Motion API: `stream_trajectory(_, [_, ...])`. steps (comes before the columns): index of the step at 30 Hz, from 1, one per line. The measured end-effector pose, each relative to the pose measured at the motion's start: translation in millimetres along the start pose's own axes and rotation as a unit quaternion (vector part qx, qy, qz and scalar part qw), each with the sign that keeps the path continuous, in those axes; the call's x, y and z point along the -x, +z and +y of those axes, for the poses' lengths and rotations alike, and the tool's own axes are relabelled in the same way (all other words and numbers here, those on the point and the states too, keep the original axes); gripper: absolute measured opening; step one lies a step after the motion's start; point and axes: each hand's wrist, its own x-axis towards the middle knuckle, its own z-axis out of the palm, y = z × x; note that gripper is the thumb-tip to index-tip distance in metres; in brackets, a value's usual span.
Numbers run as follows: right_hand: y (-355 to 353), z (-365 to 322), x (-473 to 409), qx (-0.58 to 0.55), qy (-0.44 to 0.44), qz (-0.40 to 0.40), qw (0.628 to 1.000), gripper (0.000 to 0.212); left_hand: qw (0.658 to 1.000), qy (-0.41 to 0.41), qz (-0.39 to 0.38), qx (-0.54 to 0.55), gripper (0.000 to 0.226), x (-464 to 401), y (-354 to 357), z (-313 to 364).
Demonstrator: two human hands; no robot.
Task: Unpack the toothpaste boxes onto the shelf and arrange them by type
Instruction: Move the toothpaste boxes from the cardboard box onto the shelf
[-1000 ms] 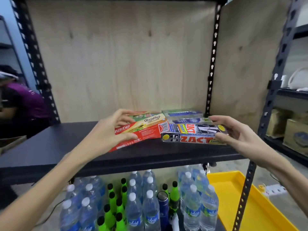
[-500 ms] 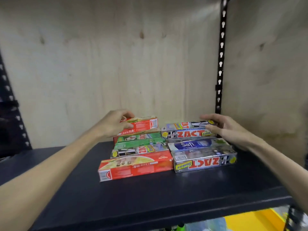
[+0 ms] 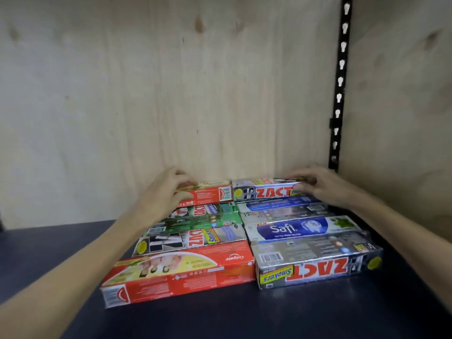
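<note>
Both forearms are bare to the frame edge, no sleeves visible.

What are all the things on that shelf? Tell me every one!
Colgate boxes: two, red, left column, one front, one rearmost.
ZACT boxes: at least four, silver or green, both columns.
Safi boxes: two, blue and white, right column.
Green box: one, left column, middle.
Shelf: one, dark blue-black.
Back panel: one, pale wood.
Upright post: one, black, right.
Left hand: on the rearmost red box.
Right hand: on the rearmost ZACT box.
</note>
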Motion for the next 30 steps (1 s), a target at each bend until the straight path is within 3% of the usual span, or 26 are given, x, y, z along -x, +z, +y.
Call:
stream_trajectory(5, [8.9,15.0,0.7,-0.002,0.024,0.046,0.999,0.063,0.998,-0.032,0.041,0.023,0.039,4.4,5.1,1.0])
stream_trajectory(10, [11.1,12.5,0.4,0.029,0.023,0.050,0.998,0.066,0.989,-0.093,0.060,0.094,0.048,10.1,3.8,3.7])
stream_trajectory(16, [7.7,-5.5,18.6,0.006,0.031,0.107,0.994,0.069,0.968,-0.117,0.069,0.211,0.060,16.2,-10.4,30.4])
stream_trajectory(21, [7.1,-50.1,50.9,-0.004,0.023,0.090,0.996,0.071,0.961,-0.117,0.063,0.241,0.076,39.0,-14.3,66.6])
stream_trajectory(30, [34.1,-172.8,177.5,-0.066,-0.015,0.146,0.987,0.059,0.974,-0.054,0.104,0.193,0.062,170.9,-29.4,158.6])
